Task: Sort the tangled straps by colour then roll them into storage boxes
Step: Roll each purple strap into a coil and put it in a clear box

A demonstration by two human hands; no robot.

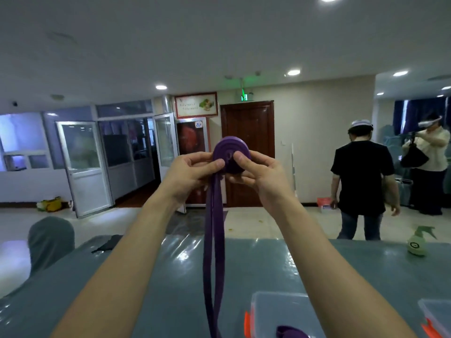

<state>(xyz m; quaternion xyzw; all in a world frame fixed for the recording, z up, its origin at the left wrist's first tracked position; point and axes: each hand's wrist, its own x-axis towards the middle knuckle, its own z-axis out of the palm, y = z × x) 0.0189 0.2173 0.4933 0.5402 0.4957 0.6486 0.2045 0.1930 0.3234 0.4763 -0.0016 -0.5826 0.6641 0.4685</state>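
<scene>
A purple strap (214,240) is partly wound into a flat coil (230,152), held up at chest height above the table. My left hand (192,172) pinches the coil's left side where the doubled tail leaves it. My right hand (258,174) grips the coil from the right, thumb pressed on its face. The loose tail hangs straight down past the table's front edge. A clear storage box (280,311) with an orange clip sits at the lower right, and a piece of purple strap (291,332) lies inside it.
The grey-green table (170,276) has a shiny cover. A second clear box (436,315) is at the right edge, a green spray bottle (417,241) at the far right, a dark cloth (107,242) at the far left. Two people stand beyond the table on the right.
</scene>
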